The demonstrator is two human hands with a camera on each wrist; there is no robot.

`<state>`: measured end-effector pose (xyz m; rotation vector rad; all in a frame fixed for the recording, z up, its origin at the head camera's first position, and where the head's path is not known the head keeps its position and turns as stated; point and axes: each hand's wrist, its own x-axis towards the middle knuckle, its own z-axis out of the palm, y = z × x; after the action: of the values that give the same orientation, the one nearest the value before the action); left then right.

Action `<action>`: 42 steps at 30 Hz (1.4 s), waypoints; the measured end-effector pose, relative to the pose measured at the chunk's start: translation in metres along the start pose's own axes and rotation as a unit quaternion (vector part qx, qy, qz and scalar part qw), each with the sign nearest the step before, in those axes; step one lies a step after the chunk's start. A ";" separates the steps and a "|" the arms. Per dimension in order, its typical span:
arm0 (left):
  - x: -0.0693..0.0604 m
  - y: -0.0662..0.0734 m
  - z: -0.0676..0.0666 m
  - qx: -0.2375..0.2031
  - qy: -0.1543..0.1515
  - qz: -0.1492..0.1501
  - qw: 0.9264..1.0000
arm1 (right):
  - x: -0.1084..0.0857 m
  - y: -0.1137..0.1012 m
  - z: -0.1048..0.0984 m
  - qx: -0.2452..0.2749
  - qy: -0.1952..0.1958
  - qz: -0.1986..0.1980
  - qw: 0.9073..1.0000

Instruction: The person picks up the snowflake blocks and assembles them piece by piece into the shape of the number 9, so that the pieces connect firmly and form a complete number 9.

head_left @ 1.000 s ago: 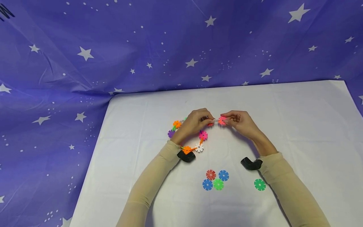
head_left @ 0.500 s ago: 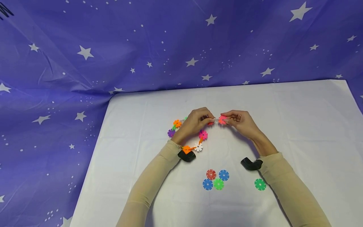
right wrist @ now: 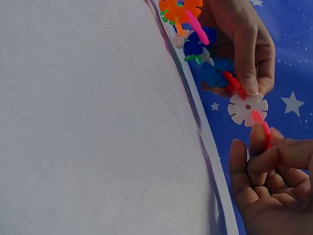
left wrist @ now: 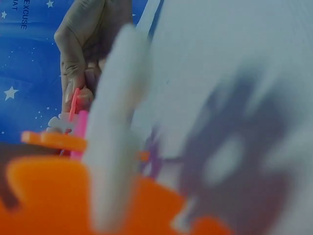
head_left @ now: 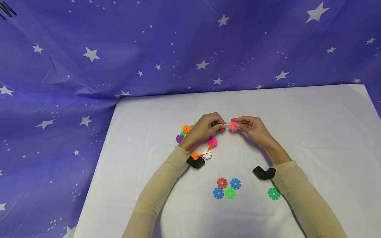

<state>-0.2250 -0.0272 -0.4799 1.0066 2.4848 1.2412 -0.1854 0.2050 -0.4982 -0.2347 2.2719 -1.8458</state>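
Note:
In the head view, a loop of interlocked, notched plastic discs hangs around my left hand [head_left: 205, 129]; an orange disc [head_left: 186, 129] and a magenta disc [head_left: 212, 142] are part of it. My left thumb and fingers pinch a white disc [right wrist: 239, 110] at the chain's end, best seen in the right wrist view. My right hand [head_left: 253, 129] pinches a pink disc [head_left: 233, 125] edge to edge with that white one, at an angle to it. The pink disc's slot meets the white rim; how deep it sits I cannot tell. Blurred orange and white discs fill the left wrist view's foreground.
Closer to me on the white table [head_left: 321, 132] lie a red disc [head_left: 222, 182], two blue discs including one blue disc [head_left: 235, 183], and a light green disc [head_left: 230, 192]. A darker green disc [head_left: 274, 193] lies by the right sleeve. A purple starry cloth [head_left: 178, 49] hangs behind.
Both hands keep their grips at nearly the same spot. The white disc between them has tilted more edge-on, and the chain's lower part has swung slightly left.

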 end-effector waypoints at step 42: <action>-0.002 -0.018 -0.019 0.068 -0.029 -0.054 0.996 | -0.082 -0.001 0.032 -0.320 -0.310 -0.205 0.871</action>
<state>-0.2407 -0.0483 -0.4817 0.9098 2.5707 1.0095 -0.0976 0.1956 -0.4990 -1.2875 2.3319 -0.8359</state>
